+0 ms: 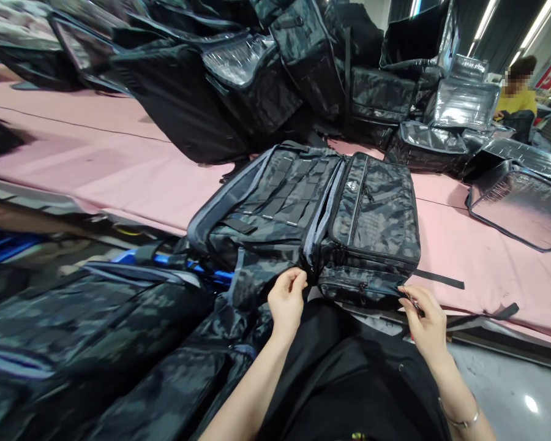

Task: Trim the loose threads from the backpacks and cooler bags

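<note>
A dark camouflage backpack (pixel 275 196) lies opened out on the pink table, its front section (pixel 381 208) with zipped pockets folded out to the right. Thumb and fingertips of my left hand (pixel 287 300) are pinched together at the bag's near edge, by the seam between the two sections. Whatever they pinch is too small to make out. My right hand (pixel 425 318) is closed around small metal thread snips (pixel 414 302), whose tip points at the near right corner of the front section.
More camouflage bags (pixel 165 318) are piled at my left, against the table edge. Black bags with silver linings (pixel 239 58) stand along the back of the pink table (pixel 156 177). A loose strap (pixel 441 280) lies at right. A person in yellow (pixel 518 101) sits far right.
</note>
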Demonstrator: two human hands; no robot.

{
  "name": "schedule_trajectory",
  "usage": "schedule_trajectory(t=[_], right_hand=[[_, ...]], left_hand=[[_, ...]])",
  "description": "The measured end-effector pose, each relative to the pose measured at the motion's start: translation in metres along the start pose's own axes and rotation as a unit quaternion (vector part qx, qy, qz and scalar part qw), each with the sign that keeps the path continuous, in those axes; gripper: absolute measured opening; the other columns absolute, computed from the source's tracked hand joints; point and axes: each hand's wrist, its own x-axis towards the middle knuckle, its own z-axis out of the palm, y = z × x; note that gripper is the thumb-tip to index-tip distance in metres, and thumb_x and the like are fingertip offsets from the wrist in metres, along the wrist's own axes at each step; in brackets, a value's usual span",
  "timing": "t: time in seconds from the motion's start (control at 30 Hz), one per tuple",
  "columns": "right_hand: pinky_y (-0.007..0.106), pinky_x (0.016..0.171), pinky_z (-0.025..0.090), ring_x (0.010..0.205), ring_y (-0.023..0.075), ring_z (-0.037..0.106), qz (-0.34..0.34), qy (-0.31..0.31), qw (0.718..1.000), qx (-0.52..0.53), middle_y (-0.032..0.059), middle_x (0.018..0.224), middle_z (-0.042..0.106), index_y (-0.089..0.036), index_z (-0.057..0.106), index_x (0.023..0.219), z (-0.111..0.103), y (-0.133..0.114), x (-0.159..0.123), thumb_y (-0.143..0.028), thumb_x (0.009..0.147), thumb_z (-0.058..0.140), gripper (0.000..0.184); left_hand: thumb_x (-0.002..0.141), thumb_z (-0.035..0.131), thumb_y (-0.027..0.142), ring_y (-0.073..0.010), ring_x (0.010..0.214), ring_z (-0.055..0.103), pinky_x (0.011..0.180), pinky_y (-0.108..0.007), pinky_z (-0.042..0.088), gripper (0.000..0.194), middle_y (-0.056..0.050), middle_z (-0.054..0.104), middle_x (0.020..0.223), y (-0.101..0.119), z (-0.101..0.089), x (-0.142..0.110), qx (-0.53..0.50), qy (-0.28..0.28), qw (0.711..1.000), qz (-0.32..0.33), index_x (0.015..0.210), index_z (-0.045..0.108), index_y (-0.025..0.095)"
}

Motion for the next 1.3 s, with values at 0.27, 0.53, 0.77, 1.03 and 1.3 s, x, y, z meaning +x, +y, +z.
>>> schedule_trajectory(t=[0.27,0.53,0.77,1.03,1.3], right_hand=[[0.035,0.079,0.051,0.089,0.0191,0.062,0.010,0.016,1.000,-0.007,0.0075,0.094,0.066,-0.020,0.065,0.096,-0.007,0.010,0.001,-0.022,0.087,0.052,0.016],[0.037,0.083,0.047,0.093,0.0208,0.059,0.066,0.108,0.991,-0.049,0.0084,0.097,0.064,-0.020,0.067,0.096,-0.016,0.001,0.014,-0.032,0.086,0.054,0.020],[0.023,0.047,0.028,0.048,0.0087,0.036,0.287,-0.267,0.854,0.342,-0.0034,0.055,0.041,-0.016,0.067,0.088,0.029,-0.050,-0.017,-0.053,0.089,0.041,0.044],[0.020,0.040,0.010,0.039,0.0025,0.017,0.422,-0.356,0.633,0.543,-0.0110,0.047,0.028,-0.013,0.065,0.087,0.120,-0.049,-0.010,-0.053,0.075,0.063,0.042],[0.020,0.038,0.005,0.037,0.0020,0.012,0.443,-0.352,0.591,0.575,-0.0124,0.043,0.023,-0.010,0.067,0.085,0.128,-0.048,-0.004,-0.051,0.075,0.065,0.042]], left_hand=[[0.069,0.062,0.034,-0.0128,0.062,0.053,0.062,-0.024,0.044,0.015,0.001,0.057,0.062,0.001,-0.039,-0.030,0.064,-0.080,0.995,0.014,0.067,0.060,0.019],[0.072,0.059,0.043,-0.0161,0.068,0.057,0.070,-0.028,0.047,0.025,-0.002,0.061,0.069,-0.002,-0.023,-0.036,0.079,-0.098,0.992,0.014,0.075,0.062,0.019],[0.075,0.057,0.041,-0.0133,0.063,0.054,0.065,-0.025,0.044,0.022,0.000,0.059,0.067,0.003,-0.026,-0.040,0.092,-0.087,0.992,0.018,0.075,0.062,0.019],[0.075,0.057,0.038,-0.0132,0.060,0.054,0.061,-0.024,0.045,0.019,0.001,0.060,0.066,0.009,-0.031,-0.038,0.122,-0.086,0.988,0.026,0.072,0.061,0.019],[0.075,0.055,0.037,-0.0127,0.058,0.052,0.060,-0.024,0.042,0.020,0.001,0.058,0.062,0.009,-0.030,-0.037,0.117,-0.098,0.988,0.029,0.069,0.060,0.019]])
